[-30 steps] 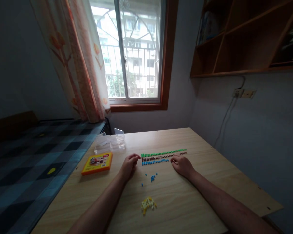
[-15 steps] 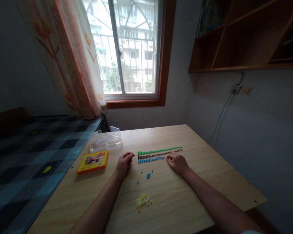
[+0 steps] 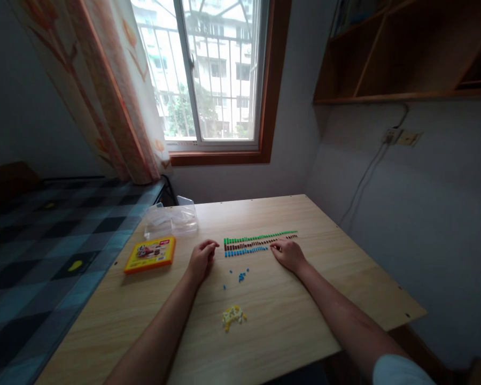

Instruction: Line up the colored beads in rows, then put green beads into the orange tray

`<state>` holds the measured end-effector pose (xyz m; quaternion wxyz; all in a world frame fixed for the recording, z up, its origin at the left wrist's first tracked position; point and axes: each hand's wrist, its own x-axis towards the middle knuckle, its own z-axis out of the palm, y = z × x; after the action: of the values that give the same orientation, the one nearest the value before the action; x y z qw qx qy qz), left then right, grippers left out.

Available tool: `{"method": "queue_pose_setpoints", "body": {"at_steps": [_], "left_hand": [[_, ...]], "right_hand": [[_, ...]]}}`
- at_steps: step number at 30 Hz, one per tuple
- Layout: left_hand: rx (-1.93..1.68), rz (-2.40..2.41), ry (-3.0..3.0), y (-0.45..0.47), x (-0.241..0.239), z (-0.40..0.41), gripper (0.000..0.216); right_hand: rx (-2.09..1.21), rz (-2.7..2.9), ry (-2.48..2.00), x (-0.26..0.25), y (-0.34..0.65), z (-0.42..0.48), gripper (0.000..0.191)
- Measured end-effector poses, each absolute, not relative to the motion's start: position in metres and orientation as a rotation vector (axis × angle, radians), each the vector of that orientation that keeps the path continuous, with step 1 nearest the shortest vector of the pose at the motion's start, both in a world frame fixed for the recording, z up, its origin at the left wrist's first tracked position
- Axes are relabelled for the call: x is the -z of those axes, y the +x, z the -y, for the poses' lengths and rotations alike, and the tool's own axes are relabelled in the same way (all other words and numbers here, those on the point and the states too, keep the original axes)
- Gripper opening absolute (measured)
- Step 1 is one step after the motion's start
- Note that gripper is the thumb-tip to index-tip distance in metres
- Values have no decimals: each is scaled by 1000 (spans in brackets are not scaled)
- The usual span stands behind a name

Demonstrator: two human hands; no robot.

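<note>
The blue block row lies toward the desk's far edge, apparently sorted by colour. Right hand, curled, meets one end; left hand, curled, flanks the other. Grip contents: indeterminable.

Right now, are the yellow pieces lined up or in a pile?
In a pile: the yellow pieces lie jumbled together, while the green row is lined up.

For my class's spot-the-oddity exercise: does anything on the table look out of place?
Nothing seems damaged. Mildly odd: a few blue blocks lie scattered between the neat blue row and the yellow heap, outside any line.
</note>
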<state>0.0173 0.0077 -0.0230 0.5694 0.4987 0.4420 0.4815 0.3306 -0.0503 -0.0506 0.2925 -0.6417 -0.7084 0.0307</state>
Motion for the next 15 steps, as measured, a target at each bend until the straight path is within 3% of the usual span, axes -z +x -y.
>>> {"method": "queue_pose_setpoints", "body": {"at_steps": [15], "left_hand": [[-1092,-1070,1257,17,25,-7,36]], "right_hand": [[-128,1862,-1612,54,337,52,21]]}}
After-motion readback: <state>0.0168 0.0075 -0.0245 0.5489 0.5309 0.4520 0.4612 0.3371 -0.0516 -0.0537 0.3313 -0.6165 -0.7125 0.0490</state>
